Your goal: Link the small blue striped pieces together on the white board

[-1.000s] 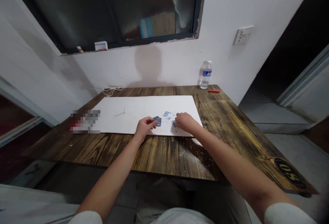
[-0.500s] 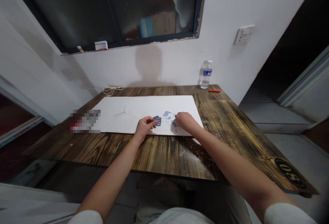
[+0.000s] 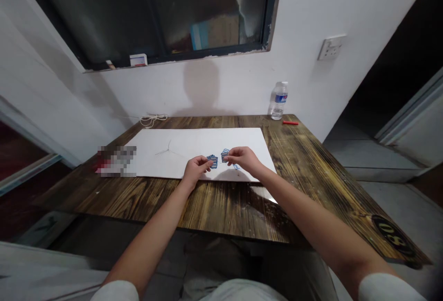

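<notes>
My left hand (image 3: pixel 196 171) is closed in a pinch on a small fan of flat blue-and-grey striped pieces (image 3: pixel 214 162), just above the white board (image 3: pixel 194 139). Close to its right, my right hand (image 3: pixel 242 159) pinches a similar flat blue striped piece (image 3: pixel 224 158) between thumb and fingers. Behind that piece, more blue lines show, though I cannot tell whether they are another piece or marks on the board. Under my right hand another bit of blue (image 3: pixel 236 167) lies on the board, mostly covered.
The board lies on a dark wooden table (image 3: pixel 138 199). Thin dark lines (image 3: pixel 168 150) show on its left part. A water bottle (image 3: pixel 279 102) and a red pen-like stick (image 3: pixel 290 123) are at the back right, a white cord (image 3: pixel 152 119) at the back left.
My right hand has moved left, from the blue bits at the right toward my left hand, and now shows a blue striped piece in its pinch. My left hand has hardly moved.
</notes>
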A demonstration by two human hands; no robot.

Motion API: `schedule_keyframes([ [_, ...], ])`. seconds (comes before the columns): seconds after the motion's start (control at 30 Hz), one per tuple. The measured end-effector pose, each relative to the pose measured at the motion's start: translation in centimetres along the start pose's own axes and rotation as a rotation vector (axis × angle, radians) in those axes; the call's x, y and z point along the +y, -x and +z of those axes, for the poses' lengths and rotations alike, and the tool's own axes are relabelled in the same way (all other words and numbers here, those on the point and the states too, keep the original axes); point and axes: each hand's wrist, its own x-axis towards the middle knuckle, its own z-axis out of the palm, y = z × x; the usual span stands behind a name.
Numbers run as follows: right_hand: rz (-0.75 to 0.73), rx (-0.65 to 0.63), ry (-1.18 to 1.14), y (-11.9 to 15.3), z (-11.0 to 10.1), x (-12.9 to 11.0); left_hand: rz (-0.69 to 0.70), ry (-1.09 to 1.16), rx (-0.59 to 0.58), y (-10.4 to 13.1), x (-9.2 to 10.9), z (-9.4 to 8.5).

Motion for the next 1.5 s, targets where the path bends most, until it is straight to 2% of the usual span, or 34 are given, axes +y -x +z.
schedule_keyframes([
  [0.13,0.06,-0.024,-0.078,0.6,2.0,0.1,-0.013,-0.006,0.001,0.1,0.2,0.0],
  [0.3,0.026,0.053,-0.005,0.8,3.3,1.3,0.006,0.013,-0.043,0.2,0.4,0.1],
  [0.73,-0.026,0.082,0.242,1.1,3.4,1.7,-0.001,-0.021,-0.177,0.4,0.3,0.0],
  [1.0,-0.15,0.074,0.345,1.3,3.2,1.5,0.004,-0.072,-0.192,0.5,0.4,0.0],
  [1.1,-0.164,0.04,0.317,0.9,2.4,1.3,0.016,-0.065,-0.152,0.5,0.5,0.1],
  [1.2,-0.145,0.142,0.341,0.2,0.5,1.6,0.03,-0.041,-0.101,0.3,0.3,0.0],
  [1.27,-0.132,0.246,0.451,-0.4,-1.2,2.0,0.03,-0.034,-0.078,0.2,0.1,0.0],
  [1.33,-0.114,0.297,0.606,-0.8,-2.8,2.7,0.024,-0.022,-0.059,0.1,-0.1,0.0],
  [1.43,-0.124,0.294,0.818,-1.1,-4.4,3.8,0.018,-0.003,-0.041,0.0,-0.2,0.0],
  [1.5,-0.149,0.223,0.923,-1.0,-4.6,4.5,0.019,-0.002,-0.033,0.0,-0.2,0.0],
])
